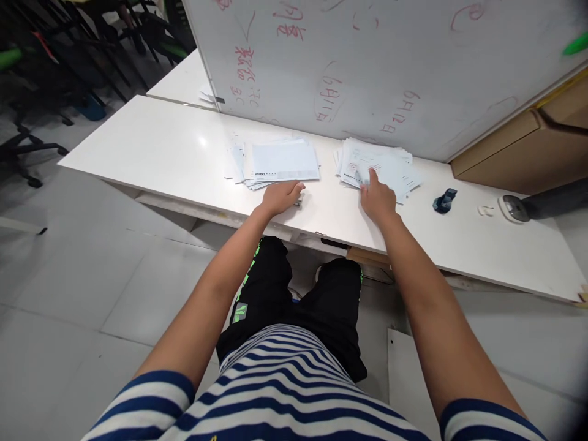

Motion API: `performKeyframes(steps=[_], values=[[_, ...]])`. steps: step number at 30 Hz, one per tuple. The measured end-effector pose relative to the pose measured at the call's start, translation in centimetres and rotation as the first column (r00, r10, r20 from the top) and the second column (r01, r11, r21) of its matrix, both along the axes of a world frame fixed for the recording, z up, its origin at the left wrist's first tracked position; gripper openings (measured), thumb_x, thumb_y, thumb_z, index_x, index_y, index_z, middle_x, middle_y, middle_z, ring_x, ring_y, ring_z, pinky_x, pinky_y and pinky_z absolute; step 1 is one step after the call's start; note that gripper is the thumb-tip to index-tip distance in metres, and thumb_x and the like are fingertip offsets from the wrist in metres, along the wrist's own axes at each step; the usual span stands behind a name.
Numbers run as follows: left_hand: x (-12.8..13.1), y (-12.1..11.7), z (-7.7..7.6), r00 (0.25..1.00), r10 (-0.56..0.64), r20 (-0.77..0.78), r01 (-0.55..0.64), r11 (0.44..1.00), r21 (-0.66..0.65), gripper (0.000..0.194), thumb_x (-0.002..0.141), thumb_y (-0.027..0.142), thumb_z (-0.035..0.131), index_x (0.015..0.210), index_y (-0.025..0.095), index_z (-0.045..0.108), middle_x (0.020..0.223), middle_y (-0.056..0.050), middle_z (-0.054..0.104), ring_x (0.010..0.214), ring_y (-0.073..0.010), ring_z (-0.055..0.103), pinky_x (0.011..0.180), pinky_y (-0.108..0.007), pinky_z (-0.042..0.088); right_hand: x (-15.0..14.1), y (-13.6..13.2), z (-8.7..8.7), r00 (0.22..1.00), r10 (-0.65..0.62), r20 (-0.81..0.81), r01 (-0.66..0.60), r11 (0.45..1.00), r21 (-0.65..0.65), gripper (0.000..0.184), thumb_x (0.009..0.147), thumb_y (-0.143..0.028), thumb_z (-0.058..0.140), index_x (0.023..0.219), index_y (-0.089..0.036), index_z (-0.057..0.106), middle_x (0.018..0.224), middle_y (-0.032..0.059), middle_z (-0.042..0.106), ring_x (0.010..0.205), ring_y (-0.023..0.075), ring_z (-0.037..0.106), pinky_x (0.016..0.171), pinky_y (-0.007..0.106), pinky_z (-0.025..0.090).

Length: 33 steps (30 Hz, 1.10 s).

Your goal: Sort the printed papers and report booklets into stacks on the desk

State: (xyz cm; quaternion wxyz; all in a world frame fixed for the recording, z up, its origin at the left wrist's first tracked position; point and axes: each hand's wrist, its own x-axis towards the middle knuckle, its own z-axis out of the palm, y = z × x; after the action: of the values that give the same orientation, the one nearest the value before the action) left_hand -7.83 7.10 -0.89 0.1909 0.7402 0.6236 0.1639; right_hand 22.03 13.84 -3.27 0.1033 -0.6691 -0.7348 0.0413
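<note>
My left hand [282,197] is closed on the table at the near edge of the left paper stack. Under its fingers shows the metal end of what looks like a stapler [297,201]; the rest is hidden by the hand. The left stack of papers [282,160] has a printed "PONY" line along its near edge. At the right stack of papers [386,160], my right hand [379,197] has thumb and index finger at the near edge of the top sheet, pinching it. Red and dark print shows on that sheet.
A whiteboard [367,73] with red writing stands behind the white table [156,147]. To the right are a dark blue object [444,201], small white earbuds [486,211], a grey-and-white device [514,209] and a cardboard box [505,150]. Chairs stand at the far left.
</note>
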Motion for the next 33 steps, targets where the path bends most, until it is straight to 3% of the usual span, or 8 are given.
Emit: performKeyframes(steps=[5,8,16,19,22,25,28,33], values=[[0.1,-0.3,0.4,1.0,0.016,-0.006,-0.016,1.0,-0.003,0.054,0.098,0.049,0.015,0.116,0.028,0.062,0.115,0.0,0.069,0.106,-0.0234,0.061,0.081,-0.031,0.043,-0.2,-1.3,1.1,0.991,-0.096,0.097,0.096,0.995,0.008,0.052,0.095,-0.025,0.029,0.147,-0.015,0.033,0.094,0.0179,0.069,0.084,0.0304,0.064,0.074,0.04,0.045],[0.2,-0.3,0.5,0.999,0.036,-0.01,-0.036,0.999,-0.001,0.053,0.098,0.049,0.016,0.116,0.028,0.062,0.115,0.0,0.069,0.106,-0.0239,0.061,0.082,-0.031,0.043,-0.4,-1.6,1.6,0.982,-0.188,-0.001,0.188,0.981,0.04,0.055,0.096,-0.026,0.028,0.151,-0.021,0.024,0.088,0.0137,0.069,0.078,0.027,0.064,0.072,0.037,0.045],[0.1,-0.1,0.2,0.999,0.04,-0.013,-0.04,0.999,0.002,0.052,0.098,0.049,0.018,0.115,0.029,0.062,0.11,-0.001,0.07,0.104,-0.0238,0.062,0.078,-0.03,0.042,-4.7,3.8,2.5,0.882,-0.323,-0.342,0.333,0.942,-0.029,0.066,0.095,-0.037,0.032,0.154,-0.02,0.006,0.123,0.0172,0.061,0.107,0.0299,0.06,0.09,0.044,0.047],[0.1,-0.1,0.2,0.999,0.043,-0.02,-0.043,0.999,0.007,0.051,0.098,0.048,0.019,0.113,0.028,0.063,0.111,-0.001,0.07,0.102,-0.024,0.062,0.077,-0.03,0.041,-4.8,5.3,1.8,0.91,-0.199,-0.365,0.235,0.97,0.059,0.072,0.093,-0.038,0.032,0.153,-0.019,-0.004,0.144,0.0155,0.044,0.126,0.028,0.049,0.101,0.044,0.043],[0.1,-0.2,0.2,0.999,0.031,-0.02,-0.031,0.999,0.02,0.051,0.098,0.047,0.018,0.112,0.027,0.063,0.11,-0.002,0.07,0.1,-0.0243,0.062,0.076,-0.03,0.041,-2.3,4.8,0.9,0.951,0.028,-0.307,0.031,0.982,0.185,0.072,0.087,-0.024,0.041,0.153,-0.02,0.011,0.15,0.0113,0.037,0.138,0.0267,0.036,0.11,0.048,0.034],[0.1,-0.2,0.2,1.0,0.02,-0.022,-0.02,1.0,0.02,0.051,0.098,0.047,0.018,0.111,0.026,0.063,0.107,-0.002,0.071,0.098,-0.0243,0.062,0.075,-0.03,0.041,1.2,3.4,0.2,0.979,0.167,-0.116,-0.166,0.986,0.022,0.076,0.073,-0.014,0.054,0.146,-0.02,0.035,0.152,0.0085,0.036,0.144,0.0318,0.023,0.114,0.053,0.028],[0.1,-0.2,0.2,0.999,0.026,-0.023,-0.026,1.0,0.017,0.051,0.098,0.047,0.019,0.112,0.027,0.063,0.107,-0.002,0.071,0.098,-0.0246,0.062,0.075,-0.03,0.041,3.0,2.0,-0.2,0.975,0.223,-0.007,-0.222,0.967,-0.126,0.067,0.076,-0.016,0.055,0.141,-0.02,0.043,0.152,0.0102,0.037,0.141,0.0318,0.031,0.112,0.05,0.032],[0.1,-0.4,0.5,0.999,0.031,-0.031,-0.031,0.999,0.01,0.052,0.098,0.048,0.018,0.114,0.027,0.063,0.112,-0.001,0.07,0.103,-0.024,0.062,0.077,-0.03,0.042,1.9,0.9,-0.9,0.972,0.197,0.127,-0.207,0.976,0.071,0.04,0.093,-0.026,0.041,0.13,-0.017,0.054,0.14,0.016,0.051,0.125,0.0302,0.05,0.099,0.049,0.042]])
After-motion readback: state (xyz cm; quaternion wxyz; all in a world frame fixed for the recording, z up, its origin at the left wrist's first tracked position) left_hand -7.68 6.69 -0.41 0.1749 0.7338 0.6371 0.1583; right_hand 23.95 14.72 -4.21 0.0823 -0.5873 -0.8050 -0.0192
